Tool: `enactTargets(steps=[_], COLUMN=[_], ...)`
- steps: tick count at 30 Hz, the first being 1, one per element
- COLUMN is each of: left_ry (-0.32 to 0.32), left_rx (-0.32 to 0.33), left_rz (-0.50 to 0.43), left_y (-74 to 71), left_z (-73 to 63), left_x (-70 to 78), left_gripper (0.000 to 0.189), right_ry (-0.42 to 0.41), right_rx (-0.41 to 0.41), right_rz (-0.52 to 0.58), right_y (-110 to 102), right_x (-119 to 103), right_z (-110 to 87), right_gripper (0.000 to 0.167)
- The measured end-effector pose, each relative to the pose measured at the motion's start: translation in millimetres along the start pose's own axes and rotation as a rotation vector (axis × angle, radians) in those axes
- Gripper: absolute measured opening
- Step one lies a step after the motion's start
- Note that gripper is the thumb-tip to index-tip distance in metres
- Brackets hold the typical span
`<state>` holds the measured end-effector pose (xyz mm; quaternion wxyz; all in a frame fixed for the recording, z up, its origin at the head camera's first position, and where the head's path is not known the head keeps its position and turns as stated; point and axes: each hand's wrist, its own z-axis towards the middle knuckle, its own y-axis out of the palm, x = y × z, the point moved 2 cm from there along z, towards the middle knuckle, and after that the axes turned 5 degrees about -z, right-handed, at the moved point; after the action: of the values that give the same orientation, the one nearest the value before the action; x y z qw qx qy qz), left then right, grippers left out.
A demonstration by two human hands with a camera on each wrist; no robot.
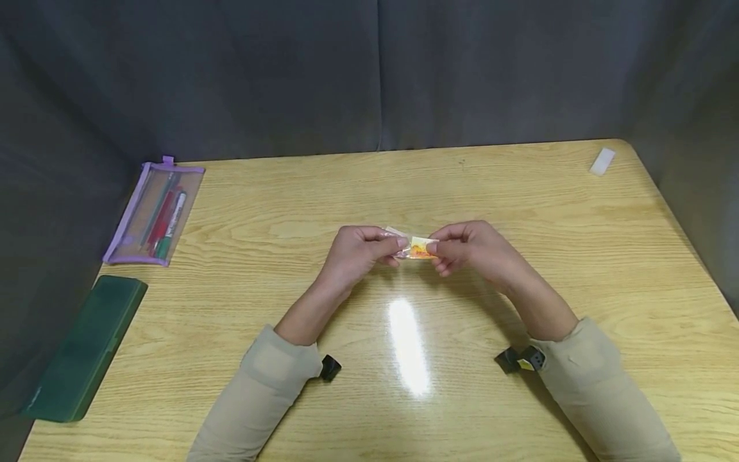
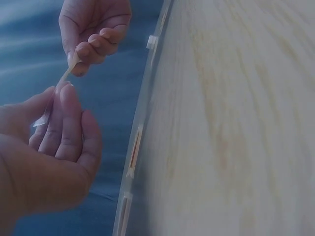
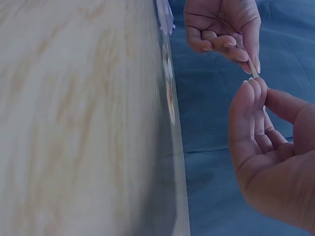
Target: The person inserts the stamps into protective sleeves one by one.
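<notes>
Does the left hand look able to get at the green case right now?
Probably yes, once it lets go: the left hand pinches the small packet that the right hand also holds, but only bare tabletop shows between the left hand and the green case.

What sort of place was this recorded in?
Probably a curtained-off desk space: dark curtains hang behind and beside a wooden table, with a pencil pouch and green case on it.
</notes>
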<state>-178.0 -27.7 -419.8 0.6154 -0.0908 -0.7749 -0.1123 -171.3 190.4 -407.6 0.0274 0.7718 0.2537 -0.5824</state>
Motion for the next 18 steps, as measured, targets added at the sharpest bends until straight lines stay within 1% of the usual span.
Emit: enactTargets(steps=[4, 6, 11, 13, 18], left_ry=[-0.008, -0.003, -0.008, -0.004, 0.024], left_rx=[-0.021, -0.022, 0.030, 0.039, 0.014], left_rz=[0.083, 0.103, 0.065, 0.037, -0.003], left_y=[1.7, 2.2, 1.0, 1.2, 4.7], left_z=[-1.3, -1.8, -2.3, -2.7, -3.9], left_x=[-0.4, -0.3, -0.7, -0.8, -0.5], left_gripper=[0.014, 0.014, 0.017, 0.020, 0.021], right_ry=[-0.004, -0.007, -0.024, -0.032, -0.043], right_rx=[-0.012, -0.010, 0.033, 0.051, 0.059], right_rz=[-0.047, -0.054, -0.015, 0.001, 0.016], right_y=[1.7, 2.2, 1.7, 1.6, 3.5], right_x=[-1.7, -2.1, -2.8, -3.1, -4.1], right_z=[-1.8, -2.1, -2.5, -2.6, -2.5], right_gripper=[0.026, 0.027, 0.028, 0.027, 0.025])
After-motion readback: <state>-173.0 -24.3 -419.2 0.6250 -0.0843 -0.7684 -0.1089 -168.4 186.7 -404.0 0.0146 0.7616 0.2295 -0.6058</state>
